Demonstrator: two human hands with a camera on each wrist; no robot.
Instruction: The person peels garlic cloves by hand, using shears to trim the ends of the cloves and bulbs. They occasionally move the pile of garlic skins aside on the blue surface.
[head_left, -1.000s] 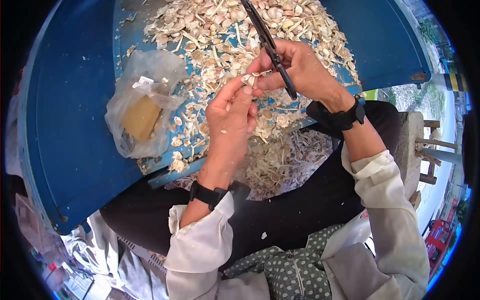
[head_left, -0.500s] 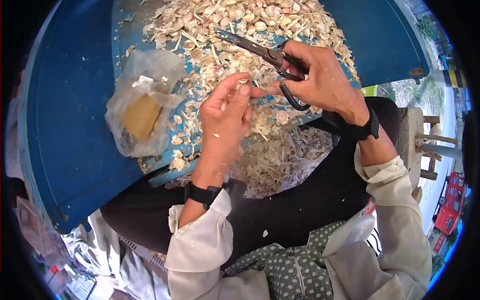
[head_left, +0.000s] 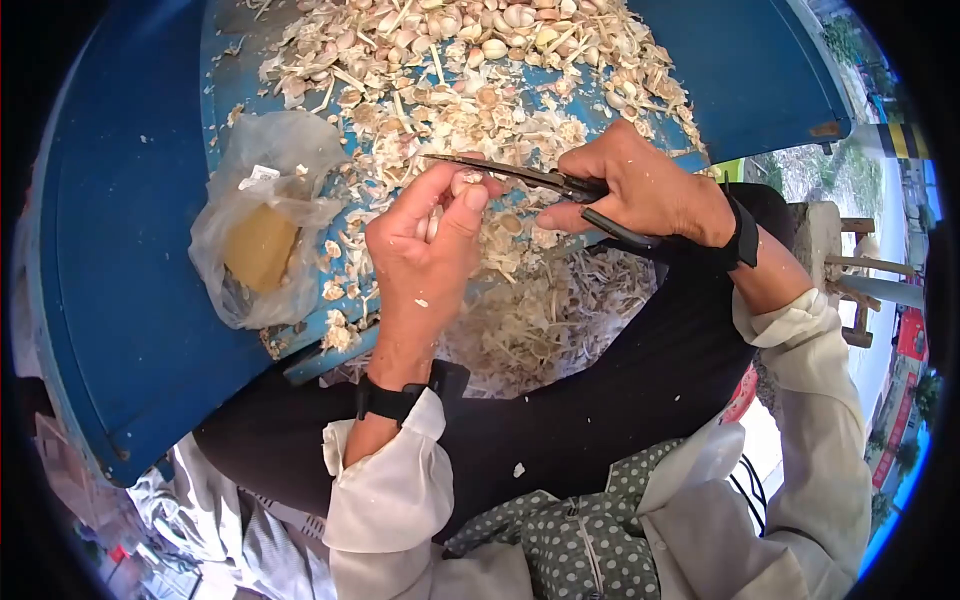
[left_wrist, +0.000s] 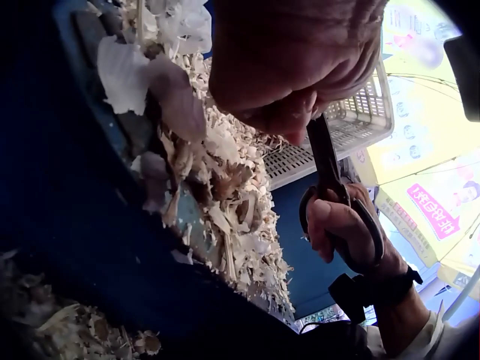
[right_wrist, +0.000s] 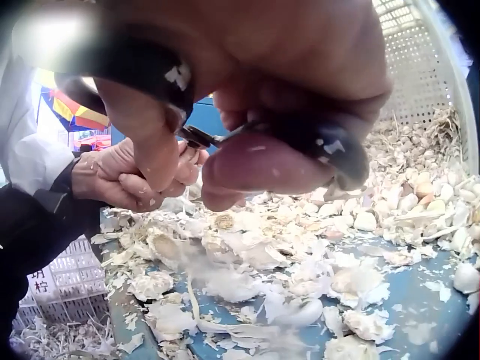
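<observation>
In the head view my left hand (head_left: 415, 265) pinches a garlic clove (head_left: 465, 181) between thumb and forefinger, and more pale cloves (head_left: 430, 225) sit in its curled fingers. My right hand (head_left: 660, 195) grips black-handled scissors (head_left: 545, 178), its fingers through the loops. The blades reach left across the tip of the pinched clove. The left wrist view shows the scissors (left_wrist: 326, 157) rising to the left fingertips, which hide the blade ends. Below both hands lies a heap of loose garlic skins (right_wrist: 247, 270) on the blue table.
Behind the hands is a pile of garlic cloves (head_left: 500, 25). A clear plastic bag (head_left: 265, 235) with a tan block inside lies on the blue table (head_left: 130, 260) at left. More skins (head_left: 545, 320) fill a container below the table edge. A pale crate (right_wrist: 416, 67) stands behind the pile.
The scissors have swung round from lying up along the right hand to pointing left at the clove. The right fingers have left the left fingertips and now work the handles.
</observation>
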